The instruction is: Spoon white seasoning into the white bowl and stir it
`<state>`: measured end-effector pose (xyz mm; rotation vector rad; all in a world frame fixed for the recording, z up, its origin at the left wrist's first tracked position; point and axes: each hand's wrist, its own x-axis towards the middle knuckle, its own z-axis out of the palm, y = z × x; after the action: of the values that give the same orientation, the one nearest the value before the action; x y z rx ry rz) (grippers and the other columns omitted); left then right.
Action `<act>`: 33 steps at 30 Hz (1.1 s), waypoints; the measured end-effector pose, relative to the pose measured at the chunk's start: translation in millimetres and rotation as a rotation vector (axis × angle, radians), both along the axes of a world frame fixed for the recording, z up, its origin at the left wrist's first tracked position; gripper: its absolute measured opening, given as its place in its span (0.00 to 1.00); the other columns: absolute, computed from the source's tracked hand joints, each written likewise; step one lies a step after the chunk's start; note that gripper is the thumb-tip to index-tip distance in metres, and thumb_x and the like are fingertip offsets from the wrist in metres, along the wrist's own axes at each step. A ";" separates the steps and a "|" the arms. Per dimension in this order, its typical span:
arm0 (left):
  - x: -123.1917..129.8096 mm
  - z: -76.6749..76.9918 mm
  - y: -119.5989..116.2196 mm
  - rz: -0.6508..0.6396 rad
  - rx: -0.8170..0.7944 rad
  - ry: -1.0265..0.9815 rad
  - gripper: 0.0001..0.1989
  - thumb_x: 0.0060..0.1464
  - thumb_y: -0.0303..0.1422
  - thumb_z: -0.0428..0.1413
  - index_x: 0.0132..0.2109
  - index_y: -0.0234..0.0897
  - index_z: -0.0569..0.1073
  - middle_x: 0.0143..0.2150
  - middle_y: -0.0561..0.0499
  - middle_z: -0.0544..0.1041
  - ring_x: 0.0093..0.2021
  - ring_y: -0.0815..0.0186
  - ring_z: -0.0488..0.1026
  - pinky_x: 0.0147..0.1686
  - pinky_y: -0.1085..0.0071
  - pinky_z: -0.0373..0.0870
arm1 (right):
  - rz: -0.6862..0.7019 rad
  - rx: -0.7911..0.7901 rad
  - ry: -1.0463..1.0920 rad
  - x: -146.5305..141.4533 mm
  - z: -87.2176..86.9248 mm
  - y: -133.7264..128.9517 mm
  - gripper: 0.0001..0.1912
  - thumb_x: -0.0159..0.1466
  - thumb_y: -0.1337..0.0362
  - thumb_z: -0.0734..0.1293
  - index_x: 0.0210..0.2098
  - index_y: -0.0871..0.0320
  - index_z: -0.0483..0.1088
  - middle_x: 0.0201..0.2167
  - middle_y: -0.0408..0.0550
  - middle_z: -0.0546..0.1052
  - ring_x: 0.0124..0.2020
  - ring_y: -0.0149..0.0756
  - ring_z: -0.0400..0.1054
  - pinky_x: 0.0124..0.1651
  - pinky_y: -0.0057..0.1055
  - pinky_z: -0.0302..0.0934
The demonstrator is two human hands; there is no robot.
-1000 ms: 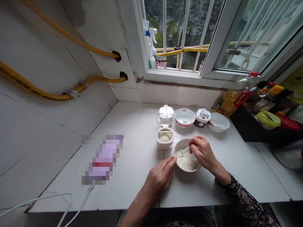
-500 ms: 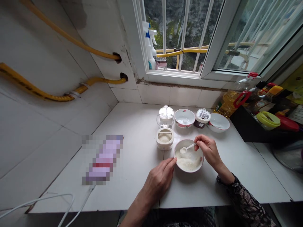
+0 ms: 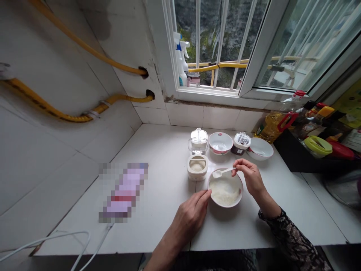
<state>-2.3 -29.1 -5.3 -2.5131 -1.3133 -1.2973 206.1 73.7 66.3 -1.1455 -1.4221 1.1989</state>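
My right hand (image 3: pixel 249 180) pinches the handle of a small white spoon (image 3: pixel 218 174). The spoon's head hangs over the far left rim of a white bowl (image 3: pixel 226 205), which has whitish grains spread inside. At the bowl's left side, my left hand (image 3: pixel 192 212) holds the rim with its fingers close together. Just behind and left of the bowl stands a white seasoning jar (image 3: pixel 197 174) with its clear lid (image 3: pixel 198 145) raised, pale grains showing inside.
Behind are a flowered bowl (image 3: pixel 220 145), a lidded dark jar (image 3: pixel 240 143) and another bowl (image 3: pixel 261 149). An oil bottle (image 3: pixel 275 120) and several condiments stand by a black rack (image 3: pixel 287 154) at right. A blurred purple object (image 3: pixel 124 192) with a white cable (image 3: pixel 97 246) lies left.
My right hand has lifted the spoon slightly, from inside the bowl toward its far rim, and the handle lies flatter. My left hand stays at the bowl's rim.
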 end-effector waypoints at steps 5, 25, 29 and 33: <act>-0.1 -0.2 -0.4 0.003 -0.007 -0.004 0.20 0.63 0.20 0.45 0.61 0.32 0.64 0.47 0.41 0.78 0.47 0.61 0.78 0.44 0.69 0.79 | -0.014 0.261 -0.060 -21.2 14.8 -3.0 0.05 0.65 0.62 0.62 0.36 0.55 0.68 0.26 0.44 0.77 0.31 0.38 0.73 0.40 0.37 0.66; 0.6 1.2 -0.3 -0.006 -0.014 -0.013 0.21 0.63 0.20 0.44 0.62 0.32 0.63 0.47 0.41 0.78 0.47 0.61 0.78 0.43 0.68 0.79 | 0.027 0.669 -0.537 2.9 5.7 -11.8 0.09 0.62 0.71 0.59 0.30 0.53 0.67 0.18 0.39 0.74 0.27 0.38 0.69 0.49 0.42 0.63; 0.5 0.9 -0.5 0.003 -0.015 -0.006 0.22 0.63 0.20 0.45 0.62 0.33 0.63 0.47 0.41 0.79 0.47 0.62 0.78 0.44 0.68 0.79 | 0.047 0.630 -0.589 -0.6 -8.7 -10.0 0.10 0.60 0.72 0.59 0.27 0.53 0.67 0.20 0.41 0.76 0.29 0.38 0.70 0.48 0.41 0.63; 0.5 0.9 -0.4 0.009 -0.018 -0.007 0.22 0.63 0.20 0.45 0.62 0.34 0.63 0.48 0.42 0.79 0.47 0.62 0.78 0.45 0.69 0.79 | 0.122 0.584 -0.561 -7.5 -15.6 -12.4 0.10 0.60 0.72 0.59 0.26 0.54 0.67 0.20 0.40 0.76 0.27 0.37 0.70 0.51 0.42 0.62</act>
<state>-1.8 -29.5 -4.4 -2.5133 -1.3420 -1.2995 198.6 61.3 50.7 -1.0141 -2.1095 0.4701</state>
